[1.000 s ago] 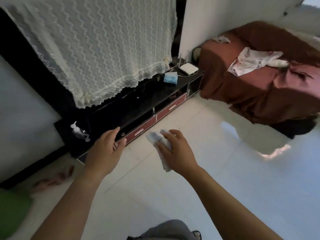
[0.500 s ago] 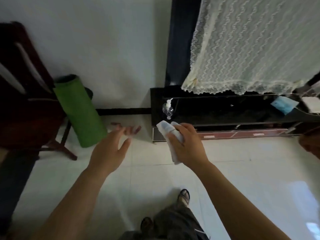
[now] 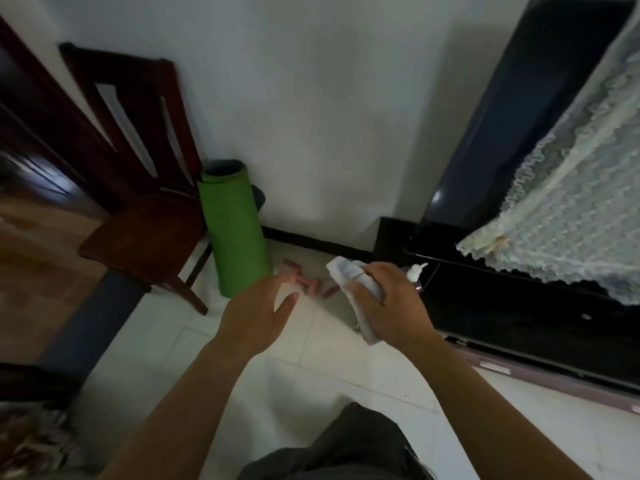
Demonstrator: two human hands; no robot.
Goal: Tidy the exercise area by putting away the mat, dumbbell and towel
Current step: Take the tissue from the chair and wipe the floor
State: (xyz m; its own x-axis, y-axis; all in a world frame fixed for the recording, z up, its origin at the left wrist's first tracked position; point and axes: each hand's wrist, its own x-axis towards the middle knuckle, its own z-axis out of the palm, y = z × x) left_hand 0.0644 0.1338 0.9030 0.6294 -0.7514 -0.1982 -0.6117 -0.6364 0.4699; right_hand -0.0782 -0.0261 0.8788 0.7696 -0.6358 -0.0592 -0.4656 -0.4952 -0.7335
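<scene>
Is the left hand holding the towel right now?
No, the right hand grips the towel, while the left hand is open and holds nothing.

soft cloth towel [image 3: 349, 275] in my grip, matt green foam mat [image 3: 235, 230], glossy floor tiles [image 3: 207, 355], dark polished wooden chair [image 3: 145, 223].
</scene>
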